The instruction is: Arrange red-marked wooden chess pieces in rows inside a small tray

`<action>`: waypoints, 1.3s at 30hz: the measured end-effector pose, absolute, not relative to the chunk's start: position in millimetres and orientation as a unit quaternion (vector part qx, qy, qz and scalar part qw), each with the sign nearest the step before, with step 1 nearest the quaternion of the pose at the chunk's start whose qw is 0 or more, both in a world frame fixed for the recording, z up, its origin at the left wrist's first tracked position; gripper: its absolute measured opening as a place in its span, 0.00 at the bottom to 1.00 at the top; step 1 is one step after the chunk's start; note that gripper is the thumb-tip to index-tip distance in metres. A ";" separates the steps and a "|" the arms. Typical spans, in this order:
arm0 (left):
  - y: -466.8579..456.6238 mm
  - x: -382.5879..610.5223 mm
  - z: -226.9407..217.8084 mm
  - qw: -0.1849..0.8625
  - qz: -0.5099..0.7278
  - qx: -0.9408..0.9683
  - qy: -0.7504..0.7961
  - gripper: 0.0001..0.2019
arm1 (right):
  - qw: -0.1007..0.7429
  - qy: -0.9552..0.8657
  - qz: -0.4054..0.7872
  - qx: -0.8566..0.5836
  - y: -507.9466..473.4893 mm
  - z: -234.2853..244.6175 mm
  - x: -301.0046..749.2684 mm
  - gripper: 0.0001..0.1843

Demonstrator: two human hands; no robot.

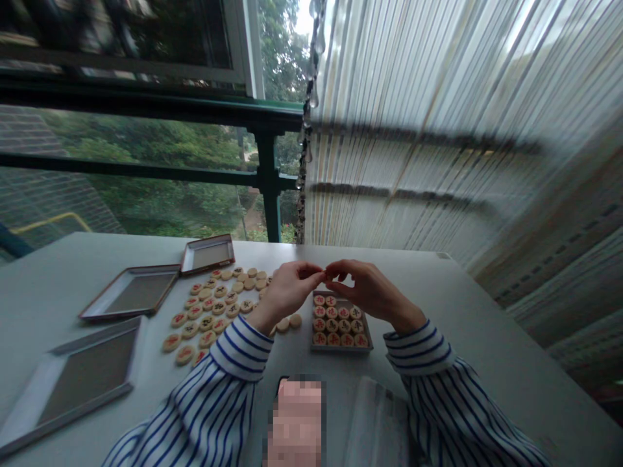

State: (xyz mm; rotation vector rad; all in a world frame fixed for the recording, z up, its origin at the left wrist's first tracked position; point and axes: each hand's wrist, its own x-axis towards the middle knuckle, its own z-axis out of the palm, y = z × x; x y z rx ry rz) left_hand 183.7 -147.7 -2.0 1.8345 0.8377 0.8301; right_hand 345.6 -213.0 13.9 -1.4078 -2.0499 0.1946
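My left hand (292,285) and my right hand (363,285) meet fingertip to fingertip above the far edge of a small open box (341,349). Both are closed in a pinch; whatever sits between the fingertips is too small and covered to make out. Inside the box, round wooden Chinese chess pieces (346,339) lie in rows, most with red characters and several with black. Left of my hands, many loose Chinese chess pieces (206,323) are spread on the white table (418,389), some face up and some blank. My left hand and sleeve hide part of them.
Three open trays or lids stand at the left: a large one (63,347), a middle one (170,275) and a small one (208,264). A pixelated phone (296,421) and a clear plastic wrapper (374,421) lie near me. A string curtain (413,162) hangs beyond the table.
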 end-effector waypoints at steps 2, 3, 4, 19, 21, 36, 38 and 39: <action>-148.1 183.6 -1.4 0.457 0.332 0.751 0.343 0.11 | 0.307 -0.786 0.061 -0.533 -213.4 13.2 346.6 0.10; -148.4 183.5 -1.0 0.457 0.327 0.754 0.342 0.11 | 0.301 -0.789 0.056 -0.532 -213.6 13.1 347.2 0.10; -148.6 183.5 -0.7 0.456 0.321 0.758 0.339 0.11 | 0.295 -0.792 0.052 -0.533 -213.8 13.1 347.9 0.09; -149.3 180.3 -7.4 0.267 0.248 0.846 0.389 0.14 | 0.161 -0.770 0.055 -0.615 -215.6 12.9 371.1 0.13; -149.6 180.0 -8.3 0.253 0.240 0.852 0.390 0.14 | 0.126 -0.765 0.049 -0.630 -215.4 11.4 373.2 0.13; -149.9 177.5 -11.6 0.183 0.173 0.876 0.410 0.16 | -0.036 -0.738 0.025 -0.674 -213.2 1.7 365.0 0.16; -149.9 177.1 -12.3 0.184 0.167 0.877 0.411 0.16 | -0.049 -0.732 0.023 -0.679 -213.4 1.6 362.4 0.17; -149.7 176.9 -13.0 0.186 0.164 0.877 0.410 0.16 | -0.055 -0.731 0.023 -0.680 -213.5 1.5 361.1 0.17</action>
